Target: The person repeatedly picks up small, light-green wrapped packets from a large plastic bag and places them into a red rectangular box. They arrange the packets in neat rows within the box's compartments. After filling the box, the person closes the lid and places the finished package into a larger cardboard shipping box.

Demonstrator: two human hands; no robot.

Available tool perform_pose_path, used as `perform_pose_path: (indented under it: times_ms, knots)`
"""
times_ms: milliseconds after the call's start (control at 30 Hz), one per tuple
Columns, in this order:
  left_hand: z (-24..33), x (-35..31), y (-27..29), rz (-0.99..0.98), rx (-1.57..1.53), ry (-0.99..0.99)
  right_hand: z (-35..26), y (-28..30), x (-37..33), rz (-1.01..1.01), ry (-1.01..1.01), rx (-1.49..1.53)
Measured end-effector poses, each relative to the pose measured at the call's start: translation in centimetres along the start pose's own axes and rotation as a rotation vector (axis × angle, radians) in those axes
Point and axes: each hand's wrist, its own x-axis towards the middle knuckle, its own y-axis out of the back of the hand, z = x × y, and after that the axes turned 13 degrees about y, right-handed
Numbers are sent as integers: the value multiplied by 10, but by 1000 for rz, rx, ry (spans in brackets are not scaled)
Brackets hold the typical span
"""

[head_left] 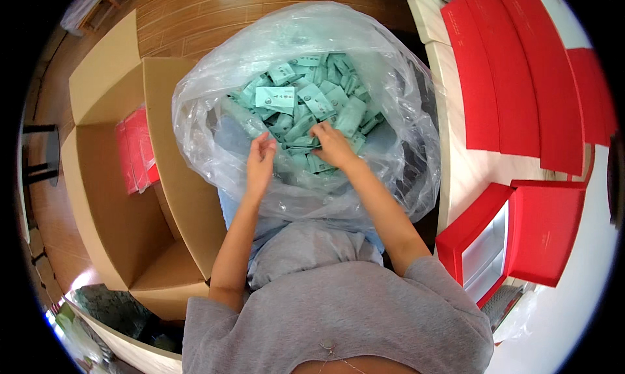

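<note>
A large clear plastic bag [215,87] stands wide in front of me, full of small pale-green packets [275,98] with dark print. Among those packets, toward the near side of the heap, my right hand [333,146] has its fingers bent and closed on a green packet [301,140]; the fingertips are partly hidden. My left hand [262,158] hovers at the heap's near left, next to the bag's inner side. Its fingers are loosely curled, thumb apart, with nothing visible between them.
On my left stands an open cardboard box [107,198] with a red plastic-wrapped pack [135,151] inside. To the right, a pale table [482,169] bears flat red boxes [514,68] and an opened red box [478,244] with a white lining. Wooden floor [189,22] lies beyond the bag.
</note>
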Motion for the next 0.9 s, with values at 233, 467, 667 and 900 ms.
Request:
perform_pose_path:
  times_ms: [233,467,667,900]
  knots:
    - [100,9,-29,-361,558,-111,-18,3,-16,123,218,-153]
    - [110,18,-27,-960,822,17,-54,48,-38,320,224,12]
    - [96,-3,-6,-805,273,270,-37,53,-63,352,-93,372]
    - [79,-15,11,-583,-249,610,-55,79,-65,85,-68,821]
